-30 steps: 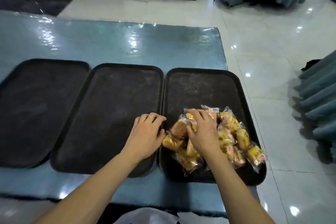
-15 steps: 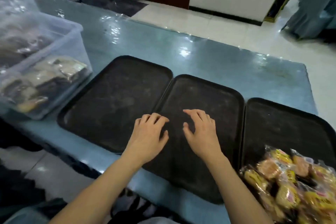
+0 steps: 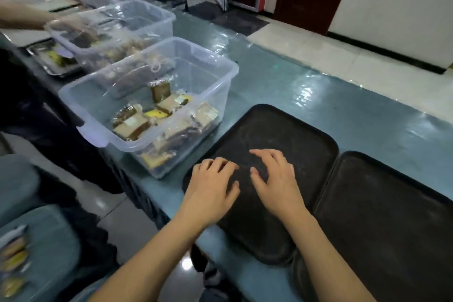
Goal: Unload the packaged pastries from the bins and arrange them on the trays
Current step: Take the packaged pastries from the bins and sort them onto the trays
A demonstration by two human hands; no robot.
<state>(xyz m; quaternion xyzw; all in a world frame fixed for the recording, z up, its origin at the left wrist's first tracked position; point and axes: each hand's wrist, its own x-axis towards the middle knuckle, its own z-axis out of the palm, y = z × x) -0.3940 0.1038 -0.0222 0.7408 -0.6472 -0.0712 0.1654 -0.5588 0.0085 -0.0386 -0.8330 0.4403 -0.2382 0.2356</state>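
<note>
Two clear plastic bins stand on the blue table (image 3: 282, 76), one behind the other. The far bin (image 3: 137, 19) holds blurred wrapped items, and another person's gloved hand (image 3: 66, 24) reaches over its left rim. The near bin (image 3: 208, 81) holds packaged pastries (image 3: 157, 117), brown and yellow blocks in clear wrap lying loose on its floor. Just right of that bin lies a dark tray (image 3: 289, 130), bare of pastries, and a second dark tray (image 3: 387, 216) lies against its right edge.

Both hands are over the first tray, well to the right of the pastries and outside the bin. The left hand (image 3: 210, 189) is palm down with its fingers loosely curled, holding nothing. The right hand (image 3: 277, 179) is just beside it, fingers spread and lightly bent, also holding nothing. Whether the fingertips touch the tray cannot be told.

At the lower left edge a few more wrapped yellow pastries (image 3: 12, 255) lie on a blue-covered surface (image 3: 49, 240), blurred.
</note>
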